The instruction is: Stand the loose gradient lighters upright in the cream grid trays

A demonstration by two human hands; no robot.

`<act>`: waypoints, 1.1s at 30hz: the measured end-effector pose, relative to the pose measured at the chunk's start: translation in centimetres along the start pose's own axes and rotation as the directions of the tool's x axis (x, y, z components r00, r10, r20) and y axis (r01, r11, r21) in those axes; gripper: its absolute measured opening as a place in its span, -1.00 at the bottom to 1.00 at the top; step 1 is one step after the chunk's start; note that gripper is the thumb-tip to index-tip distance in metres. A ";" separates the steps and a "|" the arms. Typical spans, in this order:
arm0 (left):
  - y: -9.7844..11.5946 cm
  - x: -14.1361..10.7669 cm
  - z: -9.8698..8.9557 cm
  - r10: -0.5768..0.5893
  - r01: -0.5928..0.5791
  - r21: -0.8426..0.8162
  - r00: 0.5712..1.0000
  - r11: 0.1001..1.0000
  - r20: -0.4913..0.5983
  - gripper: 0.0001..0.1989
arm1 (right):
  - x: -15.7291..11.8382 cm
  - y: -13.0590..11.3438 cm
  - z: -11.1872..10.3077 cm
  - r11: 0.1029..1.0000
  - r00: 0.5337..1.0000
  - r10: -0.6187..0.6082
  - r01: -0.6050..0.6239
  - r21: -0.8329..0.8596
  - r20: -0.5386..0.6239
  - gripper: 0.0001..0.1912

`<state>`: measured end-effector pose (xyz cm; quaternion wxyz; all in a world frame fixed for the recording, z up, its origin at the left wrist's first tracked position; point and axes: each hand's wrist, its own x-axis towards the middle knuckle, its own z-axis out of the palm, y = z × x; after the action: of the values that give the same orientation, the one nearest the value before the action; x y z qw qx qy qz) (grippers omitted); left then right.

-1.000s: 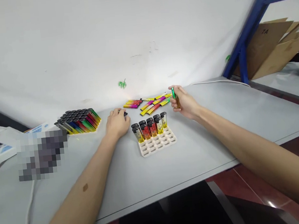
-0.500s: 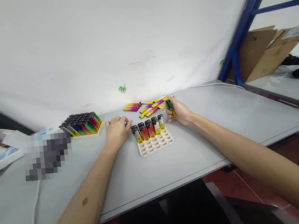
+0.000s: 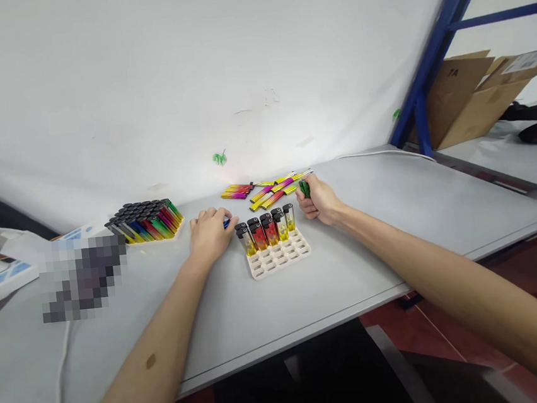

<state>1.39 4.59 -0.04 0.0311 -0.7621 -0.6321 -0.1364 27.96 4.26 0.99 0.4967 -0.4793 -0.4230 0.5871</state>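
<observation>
My right hand (image 3: pixel 318 200) is closed around a green lighter (image 3: pixel 304 189), raised to the right of the white tray; the fingers cover most of its body. Beside the tray's left side rests my left hand (image 3: pixel 211 233), fingers curled. A blue lighter (image 3: pixel 226 223) peeks out between its thumb and fingers, mostly hidden. The white slotted tray (image 3: pixel 281 262) holds several upright lighters (image 3: pixel 270 232) with black tops in its far rows, clear, red and yellow. Its near slots show bare. Behind it, loose yellow, pink and red lighters (image 3: pixel 274 191) lie in a scattered pile.
A packed block of upright lighters (image 3: pixel 151 222) stands at the left, by the wall (image 3: pixel 256 69). Farther left are a blue-and-white box (image 3: pixel 14 280), a blurred dark object (image 3: pixel 92 275) and a white cable (image 3: pixel 62 380). Cardboard boxes (image 3: pixel 467 93) sit behind a blue frame (image 3: pixel 424 117) at right.
My right fingers have curled tighter round the green lighter, so its yellow lower part no longer shows. My left hand and the tray stay nearly where they were.
</observation>
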 end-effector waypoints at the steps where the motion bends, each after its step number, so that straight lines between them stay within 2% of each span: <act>1: 0.0 0.0 -0.1 0.000 0.000 -0.002 1.000 1.000 0.007 -0.63 | 0.0 0.0 0.0 1.000 1.000 -0.001 0.001 0.001 -0.002 -0.58; 8: -0.2 -1.1 -0.8 0.005 -0.006 0.014 0.998 1.000 0.065 -0.60 | -0.3 0.1 0.3 1.000 0.999 -0.006 0.005 -0.028 -0.046 -0.55; 12: -0.9 -1.6 -1.0 -0.011 0.007 0.066 0.998 0.998 0.055 -0.56 | -0.3 0.3 0.4 0.999 1.000 -0.012 0.011 -0.033 -0.025 -0.48; 18: -1.4 -1.6 -1.1 -0.031 0.025 0.088 0.998 0.996 0.063 -0.63 | -0.4 0.1 0.3 1.000 1.000 0.009 -0.009 -0.011 0.000 -0.57; 24: -1.0 -1.6 -1.3 -0.007 0.007 0.040 1.000 0.999 -0.009 -0.74 | -0.3 0.1 0.3 1.000 1.000 0.005 -0.005 -0.024 0.006 -0.59; 29: -0.8 -1.6 -1.6 -0.023 0.021 -0.038 0.997 0.999 -0.068 -0.82 | -0.3 0.3 0.4 0.999 0.999 -0.002 0.001 -0.032 -0.032 -0.52; 33: -0.9 -1.5 -1.5 -0.052 0.039 -0.115 0.992 0.993 -0.112 -0.80 | 0.0 0.9 0.3 0.995 0.996 -0.094 0.094 -0.034 0.003 -0.48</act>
<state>0.04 3.02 0.88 0.0212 -0.7389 -0.6377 -0.2164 27.51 4.16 0.19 0.5153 -0.4667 -0.4554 0.5562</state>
